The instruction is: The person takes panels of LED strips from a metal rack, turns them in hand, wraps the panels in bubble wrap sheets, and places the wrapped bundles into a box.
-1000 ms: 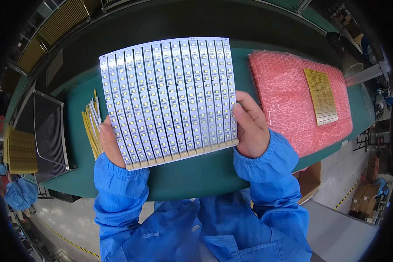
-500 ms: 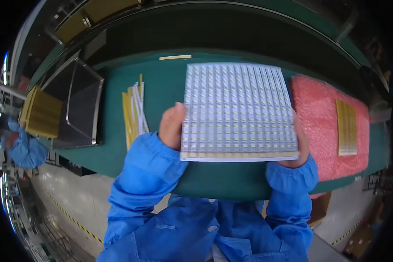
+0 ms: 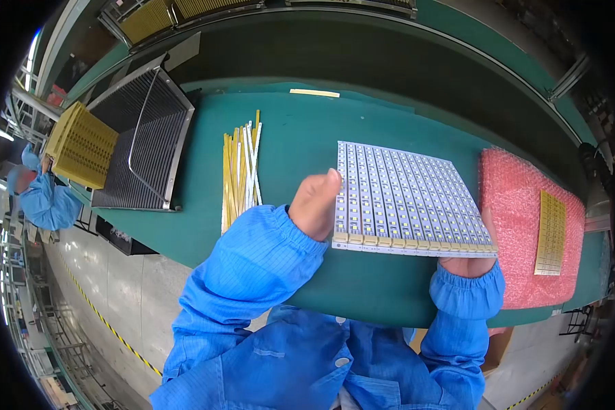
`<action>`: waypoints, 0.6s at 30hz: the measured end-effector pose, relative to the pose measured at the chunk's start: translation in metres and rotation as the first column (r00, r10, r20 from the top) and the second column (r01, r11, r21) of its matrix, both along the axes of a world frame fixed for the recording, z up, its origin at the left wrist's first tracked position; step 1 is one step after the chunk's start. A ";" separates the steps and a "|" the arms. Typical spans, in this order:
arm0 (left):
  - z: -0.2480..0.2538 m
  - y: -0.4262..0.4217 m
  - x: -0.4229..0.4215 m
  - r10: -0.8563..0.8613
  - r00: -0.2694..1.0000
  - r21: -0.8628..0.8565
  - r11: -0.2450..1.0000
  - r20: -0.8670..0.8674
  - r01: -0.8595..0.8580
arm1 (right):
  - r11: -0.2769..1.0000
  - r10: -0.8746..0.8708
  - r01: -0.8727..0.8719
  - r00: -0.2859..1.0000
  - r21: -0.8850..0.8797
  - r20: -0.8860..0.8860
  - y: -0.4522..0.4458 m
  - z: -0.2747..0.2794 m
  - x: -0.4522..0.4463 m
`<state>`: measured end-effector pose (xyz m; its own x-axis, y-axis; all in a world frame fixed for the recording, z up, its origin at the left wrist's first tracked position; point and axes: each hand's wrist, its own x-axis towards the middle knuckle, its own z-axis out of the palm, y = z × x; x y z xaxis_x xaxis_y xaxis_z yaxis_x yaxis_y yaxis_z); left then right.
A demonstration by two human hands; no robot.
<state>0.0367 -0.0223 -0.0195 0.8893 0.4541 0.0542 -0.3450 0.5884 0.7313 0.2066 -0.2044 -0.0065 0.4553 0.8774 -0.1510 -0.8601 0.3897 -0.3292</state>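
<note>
Between my two hands, raised above the green table (image 3: 294, 150), is a white LED circuit board panel (image 3: 406, 198), marked off in narrow strips with rows of small LEDs and cream connectors along its near edge. My left hand (image 3: 316, 201) grips its left edge, thumb on top. The right edge and near right corner rest in my right hand (image 3: 473, 263), whose fingers are partly hidden below the panel. The panel is tilted, its right side turned lower and nearer to me.
Narrow yellow and white strips (image 3: 242, 160) lie left of centre. Further left stands a black slotted rack (image 3: 150, 137) with yellowish boards (image 3: 82, 150) beside it. At right, a yellow board (image 3: 550, 232) lies on pink bubble wrap (image 3: 512, 212). A co-worker (image 3: 44, 195) is at far left.
The panel has tilted and turned in my hands, its right side going down. My view has swung left, so the table things appear further right.
</note>
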 end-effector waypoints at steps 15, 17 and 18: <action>0.000 0.002 0.001 0.095 0.962 0.060 0.995 -0.257 -0.082 | 0.998 0.034 -0.035 0.999 0.042 0.038 -0.002 -0.004 -0.001; -0.007 0.004 0.001 0.128 0.953 0.058 0.991 -0.273 -0.117 | 0.995 0.075 -0.078 0.996 0.063 0.048 -0.002 -0.004 0.000; -0.013 0.005 0.003 0.145 0.955 0.041 0.989 -0.259 -0.139 | 0.991 0.074 -0.076 0.997 0.106 0.029 0.000 -0.001 -0.002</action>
<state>0.0392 -0.0178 -0.0322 0.8005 0.5779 -0.1592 -0.2196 0.5300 0.8191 0.2043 -0.2042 -0.0080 0.3900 0.9198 -0.0434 -0.8802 0.3586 -0.3109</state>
